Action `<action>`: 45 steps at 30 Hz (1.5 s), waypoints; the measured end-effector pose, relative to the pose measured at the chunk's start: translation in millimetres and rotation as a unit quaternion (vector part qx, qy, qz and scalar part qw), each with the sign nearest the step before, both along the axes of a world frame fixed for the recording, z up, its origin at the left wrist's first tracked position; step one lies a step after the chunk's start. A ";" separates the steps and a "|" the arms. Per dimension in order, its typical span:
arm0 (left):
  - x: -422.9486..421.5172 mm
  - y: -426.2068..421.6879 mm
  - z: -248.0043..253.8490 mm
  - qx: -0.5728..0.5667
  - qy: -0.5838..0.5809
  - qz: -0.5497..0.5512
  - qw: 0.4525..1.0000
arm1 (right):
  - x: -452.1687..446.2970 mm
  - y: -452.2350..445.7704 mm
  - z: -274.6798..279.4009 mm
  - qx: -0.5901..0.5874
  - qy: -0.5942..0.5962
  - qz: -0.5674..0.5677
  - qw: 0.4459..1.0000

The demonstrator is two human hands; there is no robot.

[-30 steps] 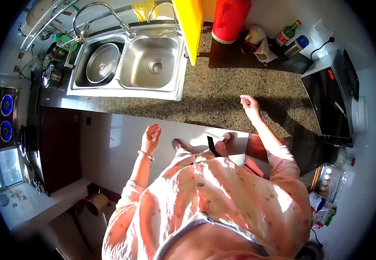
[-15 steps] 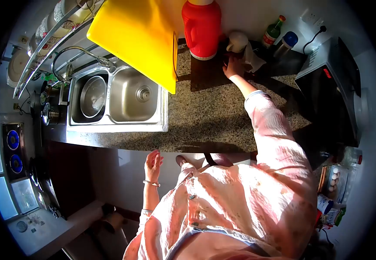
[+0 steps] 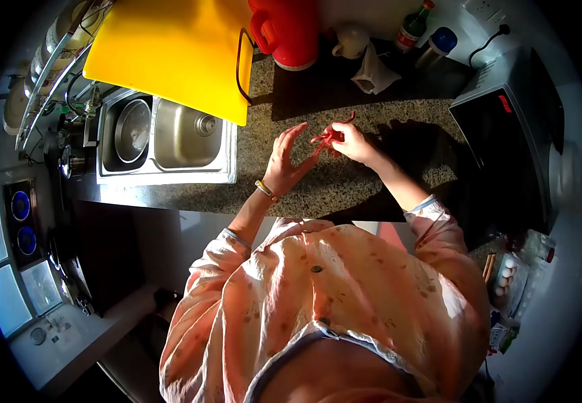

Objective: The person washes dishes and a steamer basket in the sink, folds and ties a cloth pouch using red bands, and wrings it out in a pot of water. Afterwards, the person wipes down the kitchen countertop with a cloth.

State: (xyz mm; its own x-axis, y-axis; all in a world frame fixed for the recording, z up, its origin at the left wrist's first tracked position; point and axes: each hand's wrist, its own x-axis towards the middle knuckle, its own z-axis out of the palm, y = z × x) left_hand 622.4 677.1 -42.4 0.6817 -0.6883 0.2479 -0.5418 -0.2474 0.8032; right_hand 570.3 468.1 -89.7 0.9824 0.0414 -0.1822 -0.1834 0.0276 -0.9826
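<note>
Head view shows the worktop (image 3: pixel 338 191) running below you, with the microwave (image 3: pixel 506 127) towards its right end and the double sink (image 3: pixel 190 178) set into its left part. A yellow board (image 3: pixel 170 54) hides some of the sink, and a red jug (image 3: pixel 287 33) stands near the rear edge. Your hands meet over the stretch right of the sink, between front and rear edges. Your left hand (image 3: pixel 284 160) has its fingers spread, thumb apart; your right hand (image 3: pixel 350 143) pinches a red cord (image 3: pixel 328 136) between thumb and bent fingers. Whether the left thumb touches it, you cannot tell. The step in hand looks like handling that cord between both hands; the next move seems to call for a light, steady pinch. The cord is thin, bunched into loops, one end poking out past your right hand.
</note>
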 end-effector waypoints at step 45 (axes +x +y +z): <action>41.0 -8.4 -5.9 -0.048 0.468 0.015 0.882 | 4.9 10.6 27.9 0.204 0.100 -0.131 0.965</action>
State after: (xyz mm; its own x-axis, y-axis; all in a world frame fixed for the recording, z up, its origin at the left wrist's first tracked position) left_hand 663.4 668.7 -48.3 0.6360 -0.6730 -0.3777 0.3758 -0.1573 0.9132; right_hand 575.1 478.7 -61.7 0.9160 -0.0956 -0.3896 -0.3019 0.4751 -0.8265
